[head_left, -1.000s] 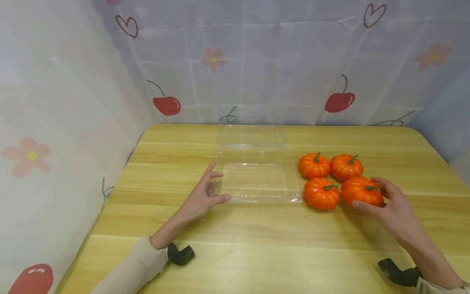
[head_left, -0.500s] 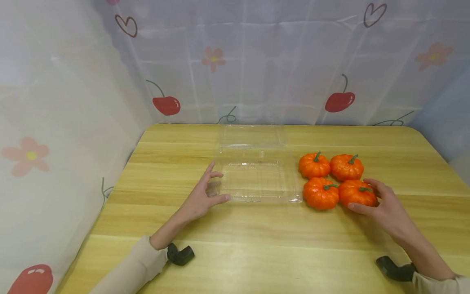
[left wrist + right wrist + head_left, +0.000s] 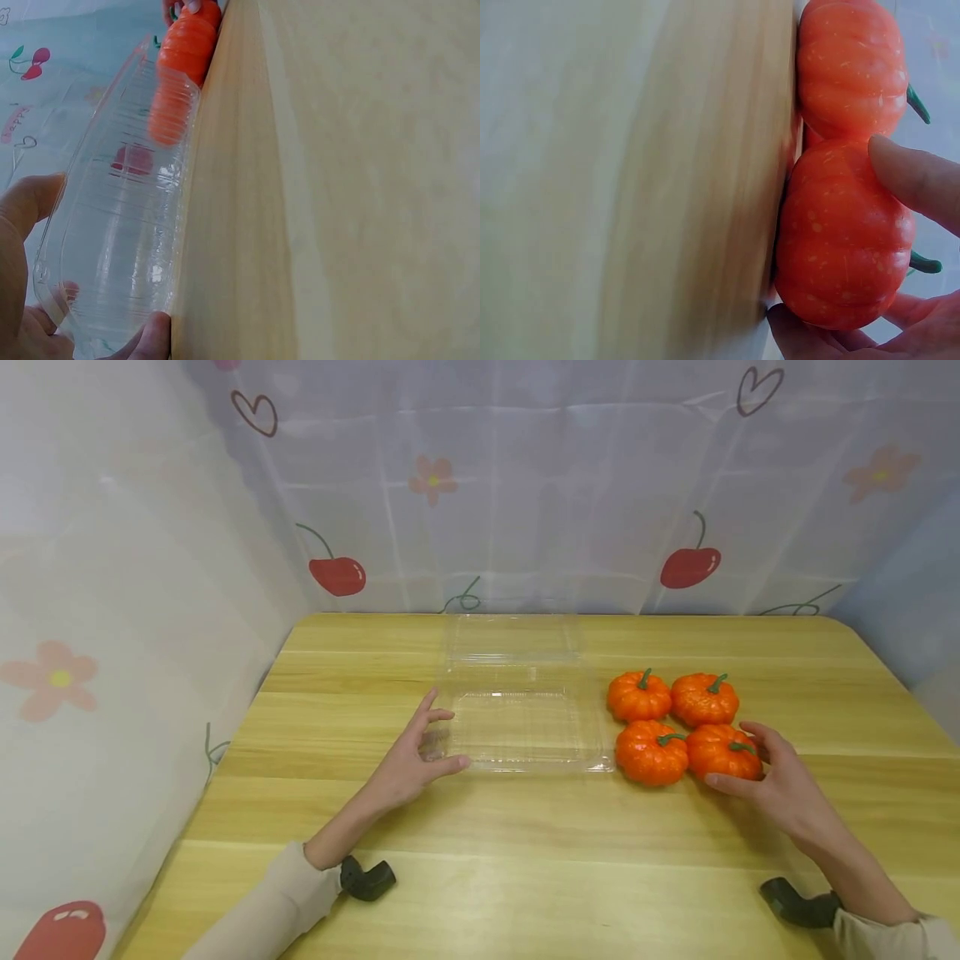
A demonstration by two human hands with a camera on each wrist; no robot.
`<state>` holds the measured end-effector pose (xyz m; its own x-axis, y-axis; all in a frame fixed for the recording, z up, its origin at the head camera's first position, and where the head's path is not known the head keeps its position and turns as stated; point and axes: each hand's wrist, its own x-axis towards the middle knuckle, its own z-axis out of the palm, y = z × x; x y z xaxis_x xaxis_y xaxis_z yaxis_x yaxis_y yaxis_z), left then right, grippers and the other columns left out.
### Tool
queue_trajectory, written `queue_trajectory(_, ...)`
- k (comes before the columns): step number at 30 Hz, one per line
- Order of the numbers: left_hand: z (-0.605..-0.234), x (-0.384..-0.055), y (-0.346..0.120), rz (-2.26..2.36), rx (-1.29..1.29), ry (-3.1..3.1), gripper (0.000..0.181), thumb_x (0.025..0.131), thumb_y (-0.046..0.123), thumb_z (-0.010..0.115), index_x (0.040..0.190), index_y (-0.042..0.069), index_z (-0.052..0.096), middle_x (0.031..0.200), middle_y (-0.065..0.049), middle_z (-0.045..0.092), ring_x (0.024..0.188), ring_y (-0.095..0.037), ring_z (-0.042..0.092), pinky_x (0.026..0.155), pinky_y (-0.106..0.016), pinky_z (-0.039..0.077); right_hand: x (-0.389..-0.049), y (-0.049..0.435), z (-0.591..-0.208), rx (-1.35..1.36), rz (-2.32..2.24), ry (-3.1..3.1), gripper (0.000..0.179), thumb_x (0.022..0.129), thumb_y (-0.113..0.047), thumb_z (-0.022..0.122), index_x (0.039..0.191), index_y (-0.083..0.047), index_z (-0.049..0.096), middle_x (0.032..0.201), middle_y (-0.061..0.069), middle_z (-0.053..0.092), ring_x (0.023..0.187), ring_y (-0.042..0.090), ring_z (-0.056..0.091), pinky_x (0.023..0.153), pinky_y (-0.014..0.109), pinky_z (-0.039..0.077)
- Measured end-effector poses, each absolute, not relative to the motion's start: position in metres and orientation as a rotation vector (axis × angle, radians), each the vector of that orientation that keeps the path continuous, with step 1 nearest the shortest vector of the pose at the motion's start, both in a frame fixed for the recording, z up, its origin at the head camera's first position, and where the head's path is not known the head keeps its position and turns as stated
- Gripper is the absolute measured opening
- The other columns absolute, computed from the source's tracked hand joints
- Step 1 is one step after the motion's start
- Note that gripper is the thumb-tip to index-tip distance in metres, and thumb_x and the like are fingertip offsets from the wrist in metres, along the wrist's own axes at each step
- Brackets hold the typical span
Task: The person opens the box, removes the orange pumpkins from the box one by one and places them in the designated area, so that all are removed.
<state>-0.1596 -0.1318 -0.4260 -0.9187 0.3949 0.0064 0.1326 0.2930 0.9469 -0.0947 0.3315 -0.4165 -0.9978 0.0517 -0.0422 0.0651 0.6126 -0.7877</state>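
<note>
Several orange toy pumpkins with green stems stand close together on the table right of centre. My right hand (image 3: 787, 785) has its thumb and fingers round the front-right pumpkin (image 3: 844, 240), which abuts the front-left pumpkin (image 3: 651, 753). Behind them stand the back-left pumpkin (image 3: 639, 697) and the back-right pumpkin (image 3: 703, 700). A clear plastic clamshell container (image 3: 517, 767) lies to their left, its lid (image 3: 513, 635) folded back away from me. My left hand (image 3: 408, 764) holds the container's left end, thumb at the front corner; the left wrist view shows some fingers through the plastic.
The wooden table (image 3: 525, 877) carries the container and pumpkins. A patterned curtain (image 3: 525, 502) hangs behind it, with another patterned sheet (image 3: 135, 610) along the left side. Dark curved wrist mounts (image 3: 367, 878) stick out from both sleeves.
My right hand has slid the front-right pumpkin left, up against its neighbour, mostly in the first half second. My left hand and the container have stayed in place.
</note>
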Motion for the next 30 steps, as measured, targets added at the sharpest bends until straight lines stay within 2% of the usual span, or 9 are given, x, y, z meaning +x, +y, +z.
queue_trajectory(6,-0.4255,-0.1599,-0.1322,1.663,0.487,2.343,0.070,0.087,0.025,0.079,0.143,0.005,0.042,0.165,0.007,-0.002,0.138,-0.038,0.036,0.104,-0.049,0.042,-0.0952,0.3319,-0.4161,0.088,-1.373,2.798,0.094,0.088,-0.018,0.076,0.150,0.013,0.012,0.144,0.044,0.021,0.127,0.059,0.026,0.098,0.070,0.026)
queue_trajectory(10,-0.4257,-0.1602,-0.1325,1.658,0.488,2.346,0.070,0.086,0.025,0.079,0.142,0.005,0.042,0.165,0.007,-0.001,0.138,-0.039,0.036,0.104,-0.049,0.042,-0.0949,0.3324,-0.4166,0.086,-1.345,2.802,0.093,0.089,-0.020,0.075,0.151,0.011,0.013,0.143,0.044,0.024,0.126,0.057,0.029,0.097,0.066,0.028)
queue_trajectory(14,-0.4258,-0.1604,-0.1328,1.653,0.488,2.348,0.070,0.086,0.026,0.079,0.142,0.004,0.043,0.165,0.007,-0.001,0.138,-0.039,0.036,0.104,-0.049,0.042,-0.0941,0.3330,-0.4175,0.087,-1.321,2.808,0.092,0.090,-0.022,0.075,0.151,0.009,0.014,0.142,0.042,0.027,0.124,0.054,0.033,0.095,0.036,0.036)
queue_trajectory(17,-0.4255,-0.1603,-0.1332,1.643,0.487,2.355,0.072,0.086,0.027,0.079,0.143,0.005,0.042,0.165,0.008,-0.001,0.138,-0.038,0.036,0.104,-0.049,0.042,-0.0937,0.3332,-0.4175,0.078,-1.311,2.813,0.093,0.089,-0.022,0.075,0.152,0.008,0.013,0.142,0.042,0.029,0.124,0.052,0.034,0.084,0.020,0.033)
queue_trajectory(21,-0.4253,-0.1605,-0.1341,1.638,0.492,2.362,0.075,0.086,0.028,0.079,0.146,0.007,0.040,0.165,0.008,0.000,0.138,-0.038,0.036,0.103,-0.049,0.043,-0.0939,0.3327,-0.4172,0.069,-1.324,2.802,0.095,0.089,-0.022,0.075,0.153,0.008,0.010,0.143,0.042,0.028,0.124,0.052,0.034,0.083,0.016,0.032)
queue_trajectory(23,-0.4252,-0.1602,-0.1348,1.641,0.492,2.361,0.076,0.086,0.028,0.079,0.147,0.007,0.039,0.165,0.008,0.000,0.138,-0.039,0.036,0.103,-0.050,0.043,-0.0940,0.3320,-0.4171,0.074,-1.341,2.787,0.096,0.090,-0.022,0.074,0.153,0.007,0.008,0.144,0.042,0.026,0.125,0.052,0.032,0.089,0.019,0.033)
queue_trajectory(26,-0.4261,-0.1603,-0.1353,1.648,0.499,2.355,0.076,0.086,0.028,0.079,0.148,0.008,0.039,0.165,0.008,0.000,0.138,-0.039,0.036,0.103,-0.050,0.042,-0.0935,0.3309,-0.4162,0.078,-1.386,2.760,0.098,0.090,-0.020,0.074,0.153,0.008,0.004,0.146,0.044,0.019,0.129,0.056,0.027,0.107,0.044,0.032)
queue_trajectory(28,-0.4268,-0.1603,-0.1358,1.656,0.503,2.347,0.078,0.086,0.027,0.079,0.149,0.008,0.038,0.165,0.008,-0.001,0.138,-0.039,0.036,0.103,-0.049,0.043,-0.0925,0.3304,-0.4143,0.072,-1.420,2.752,0.098,0.090,-0.019,0.073,0.152,0.009,0.002,0.148,0.044,0.013,0.131,0.059,0.021,0.107,0.064,0.023)
queue_trajectory(30,-0.4279,-0.1606,-0.1365,1.672,0.510,2.330,0.081,0.086,0.026,0.079,0.152,0.009,0.034,0.165,0.007,-0.003,0.138,-0.038,0.036,0.103,-0.048,0.043,-0.0910,0.3305,-0.4106,0.048,-1.448,2.756,0.097,0.091,-0.017,0.072,0.152,0.010,0.001,0.150,0.043,0.007,0.134,0.061,0.014,0.103,0.073,0.017)
